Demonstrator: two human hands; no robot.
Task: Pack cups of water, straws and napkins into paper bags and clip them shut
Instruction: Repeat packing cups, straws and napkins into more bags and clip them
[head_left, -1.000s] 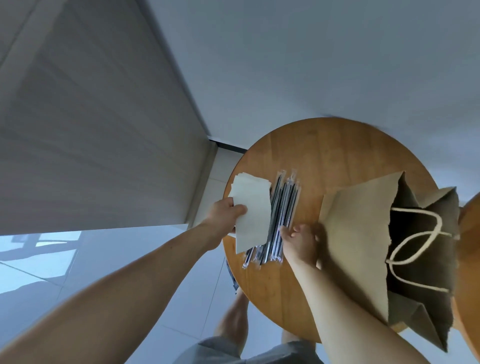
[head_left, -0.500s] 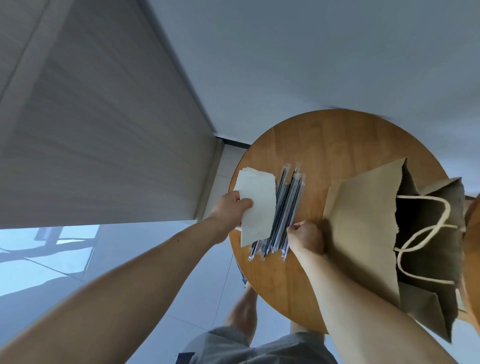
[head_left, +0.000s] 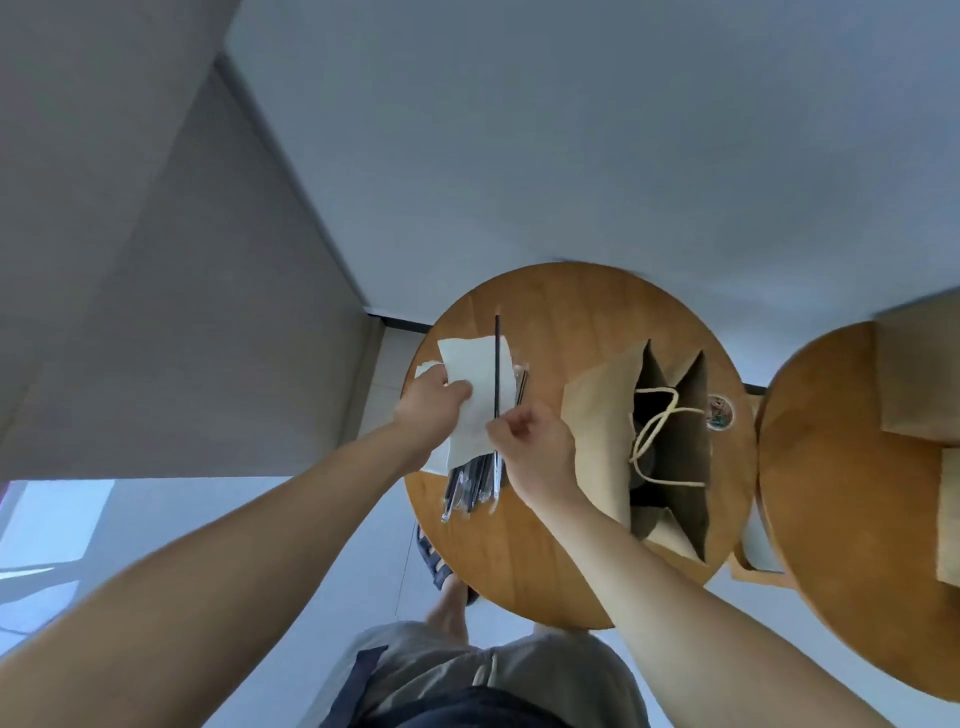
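Observation:
On the round wooden table (head_left: 571, 561) stands an open brown paper bag (head_left: 602, 415) with cord handles, its inside dark. My left hand (head_left: 431, 402) pinches a white napkin (head_left: 472, 384) lifted above the napkin stack (head_left: 427, 370) at the table's left edge. My right hand (head_left: 530, 441) grips one black wrapped straw (head_left: 497, 358) by its lower end, pointing away from me across the napkin. The pile of wrapped straws (head_left: 470, 486) lies partly under the napkin. A lidded cup (head_left: 719, 412) shows just right of the bag.
A second round table (head_left: 841, 519) stands at the right with brown paper bags (head_left: 919, 384) on it. A grey wall and a wall corner lie beyond the table. My legs and a sandalled foot (head_left: 434, 561) are below the table's near edge.
My right hand has lifted one straw out of the pile and raised it over the napkin. The left hand has shifted the napkin right, over the straws. The view has swung right.

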